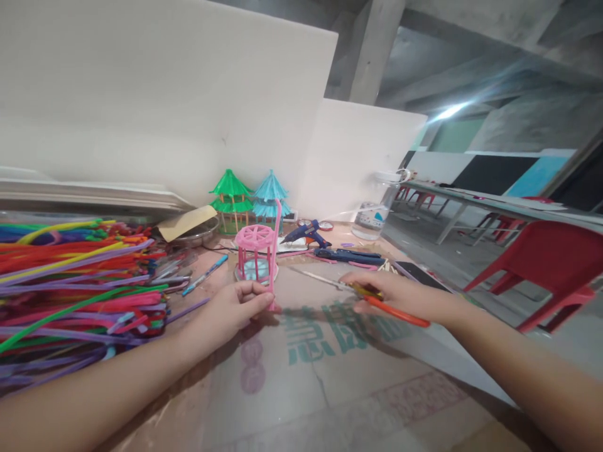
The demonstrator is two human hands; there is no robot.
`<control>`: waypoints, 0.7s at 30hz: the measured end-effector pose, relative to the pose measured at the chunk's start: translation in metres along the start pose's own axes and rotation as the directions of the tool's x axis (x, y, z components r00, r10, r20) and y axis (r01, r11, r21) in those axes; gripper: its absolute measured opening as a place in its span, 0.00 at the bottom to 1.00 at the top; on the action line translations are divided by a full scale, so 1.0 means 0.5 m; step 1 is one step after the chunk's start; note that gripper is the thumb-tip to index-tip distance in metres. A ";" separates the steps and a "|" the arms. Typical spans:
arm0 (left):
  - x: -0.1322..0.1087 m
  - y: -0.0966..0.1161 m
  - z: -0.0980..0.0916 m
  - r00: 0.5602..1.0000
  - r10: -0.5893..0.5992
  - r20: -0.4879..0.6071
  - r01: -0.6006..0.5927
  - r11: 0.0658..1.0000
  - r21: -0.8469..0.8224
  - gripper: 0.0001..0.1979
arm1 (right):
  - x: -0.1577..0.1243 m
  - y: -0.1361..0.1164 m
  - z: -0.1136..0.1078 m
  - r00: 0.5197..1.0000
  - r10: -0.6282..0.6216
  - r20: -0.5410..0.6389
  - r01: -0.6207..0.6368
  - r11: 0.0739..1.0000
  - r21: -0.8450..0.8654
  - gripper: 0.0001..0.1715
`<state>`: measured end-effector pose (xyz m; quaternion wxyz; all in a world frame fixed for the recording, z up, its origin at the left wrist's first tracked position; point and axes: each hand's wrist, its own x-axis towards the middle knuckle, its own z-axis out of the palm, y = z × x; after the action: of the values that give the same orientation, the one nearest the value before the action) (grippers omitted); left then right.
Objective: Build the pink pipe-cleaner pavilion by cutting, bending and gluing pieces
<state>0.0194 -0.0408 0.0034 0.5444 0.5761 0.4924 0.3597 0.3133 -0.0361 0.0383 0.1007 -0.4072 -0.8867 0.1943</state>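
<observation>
In the head view my left hand (240,306) pinches the lower end of a pink pipe cleaner (275,251), which stands nearly upright. My right hand (384,292) is wrapped round scissors (323,278) with orange and yellow handles, their blades pointing left toward the pipe cleaner but apart from it. Just behind my left hand stands a small pink pavilion frame (254,242) with a spoked round top, thin posts and a pale blue base. Farther back are a green two-tiered pavilion (230,194) and a light blue one (270,191), partly hidden by the pipe cleaner.
Bundles of coloured pipe cleaners (75,289) fill the left side. A blue glue gun (308,233), dark blue pliers-like tool (348,255), pen (205,275) and clear plastic jug (372,213) lie or stand around the work. White boards (164,107) rise behind; a red chair (546,270) stands right.
</observation>
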 end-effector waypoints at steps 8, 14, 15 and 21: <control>0.002 -0.027 -0.006 0.995 0.075 0.061 -0.080 0.993 0.089 0.20 | 0.014 0.012 0.011 1.000 0.020 -0.009 -0.020 1.000 0.011 0.22; 0.003 -0.023 -0.006 0.997 0.058 0.046 -0.062 0.994 0.093 0.19 | 0.046 0.004 0.029 0.999 -0.004 0.051 0.003 1.000 0.029 0.31; 0.004 -0.023 -0.006 0.997 0.058 0.046 -0.062 0.994 0.088 0.19 | 0.053 0.000 0.028 0.998 -0.016 0.063 0.015 1.000 0.026 0.30; 0.013 -0.028 -0.008 0.998 0.056 0.037 -0.058 0.997 0.045 0.18 | 0.075 -0.010 0.018 0.992 -0.093 0.085 0.090 0.995 0.038 0.27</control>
<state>0.0149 -0.0346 -0.0104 0.5293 0.6086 0.4741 0.3530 0.2825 -0.0129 0.0330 0.0777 -0.3553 -0.9047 0.2218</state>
